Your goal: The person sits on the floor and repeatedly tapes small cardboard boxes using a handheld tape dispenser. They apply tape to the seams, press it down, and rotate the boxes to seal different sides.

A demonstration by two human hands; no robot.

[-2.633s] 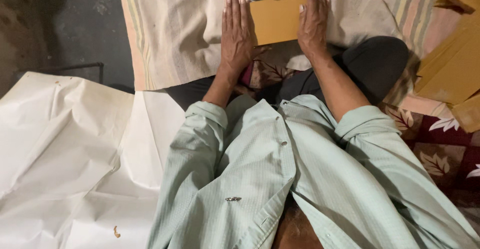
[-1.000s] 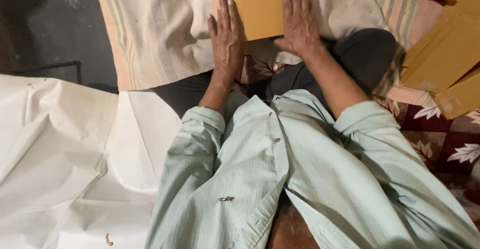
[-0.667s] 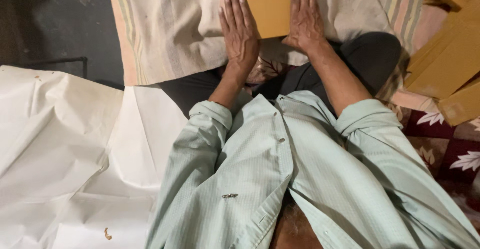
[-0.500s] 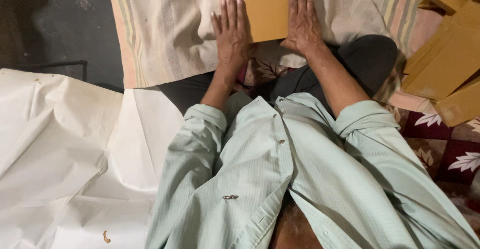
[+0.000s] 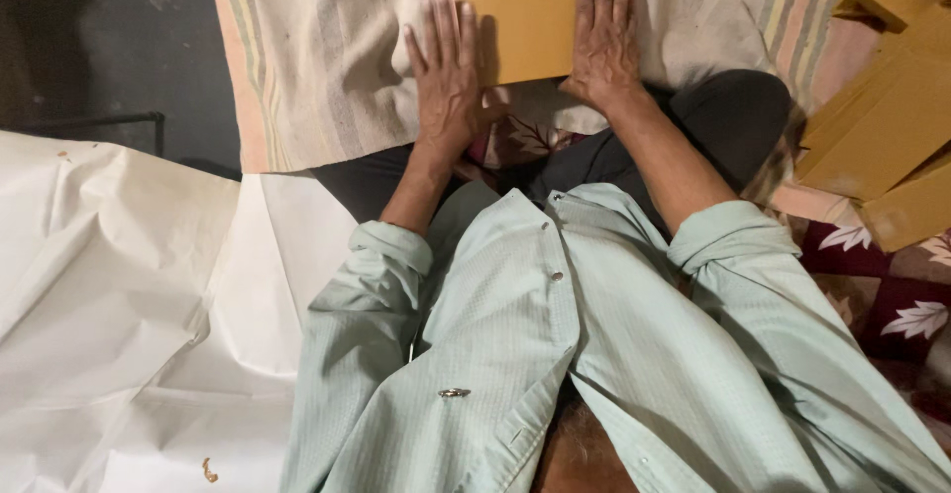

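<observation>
Two flat hands press a folded mustard-yellow paper envelope [image 5: 525, 34] on a striped beige cloth [image 5: 327, 57].
The left hand [image 5: 448, 77] has slid off beside its edge; the right hand [image 5: 601, 32] stays flat on top, both open, gripping nothing.

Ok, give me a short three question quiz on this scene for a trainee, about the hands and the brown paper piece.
1. True or false: both hands lie flat, palms down, on or at the brown paper piece.
2. Which hand covers the paper piece's right end? A) left hand B) right hand C) neither
3. Fill in: the paper piece lies on a ______ cloth.

Key: 1 true. 2 B; the left hand rests at its left edge, partly on the cloth. 3 striped. More brown paper pieces lie stacked at the right, and white sheets lie at the left.
</observation>
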